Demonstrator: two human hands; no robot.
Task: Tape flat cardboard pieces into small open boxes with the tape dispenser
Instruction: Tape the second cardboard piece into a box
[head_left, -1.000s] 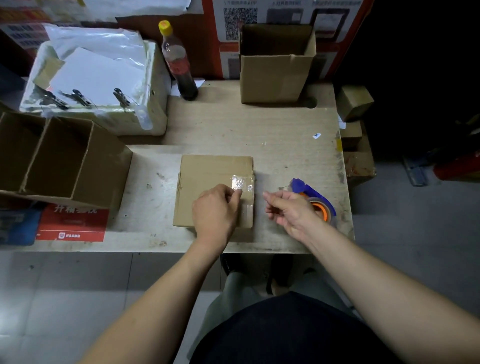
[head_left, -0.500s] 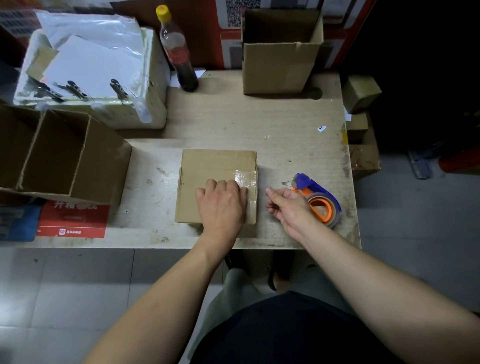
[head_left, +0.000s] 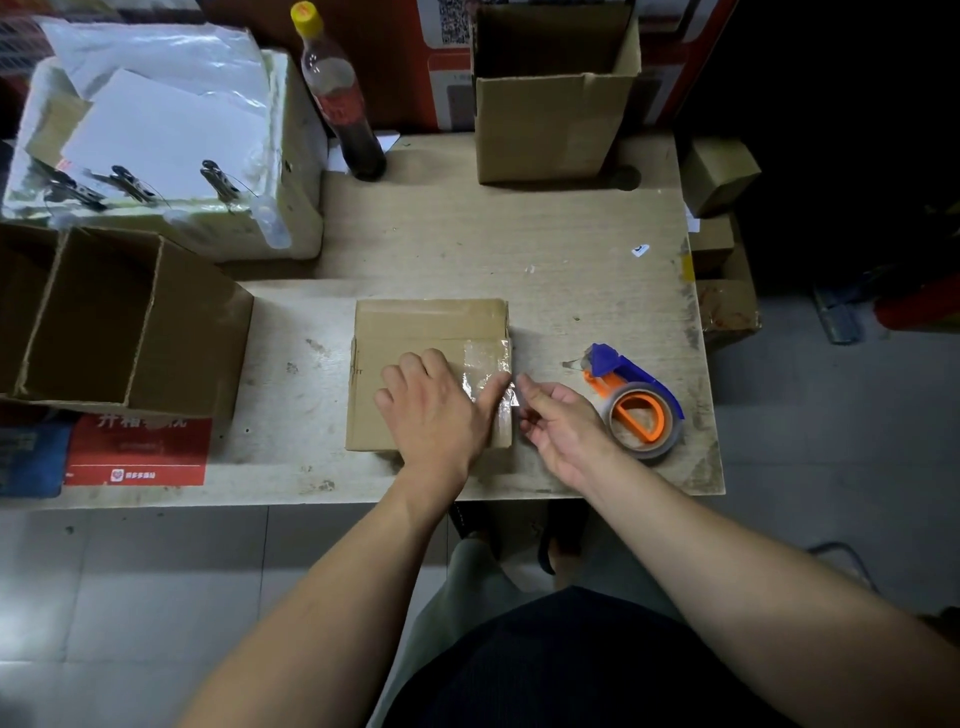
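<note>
A: The cardboard piece (head_left: 415, 332) lies flat near the front edge of the worktop (head_left: 519, 244), with a strip of clear tape (head_left: 485, 358) along its right side, wrapping over that edge.

B: And the hands?

A: The left hand (head_left: 434, 410) lies spread, palm down, on the card with fingers pressing the tape; it grips nothing. The right hand (head_left: 563, 423) sits just beside the right edge, fingertips pinching what looks like the loose tape end.

B: So the step is smoothing it down. How to do it well?

A: I'd press from the middle outward to the edge so no bubbles stay, keep the card pinned flat, then fold the free end snugly round the side.

B: The tape dispenser (head_left: 631, 402)?

A: Set down just right of the right hand, within easy reach. Finished open boxes (head_left: 130, 322) stand at the left.
</note>
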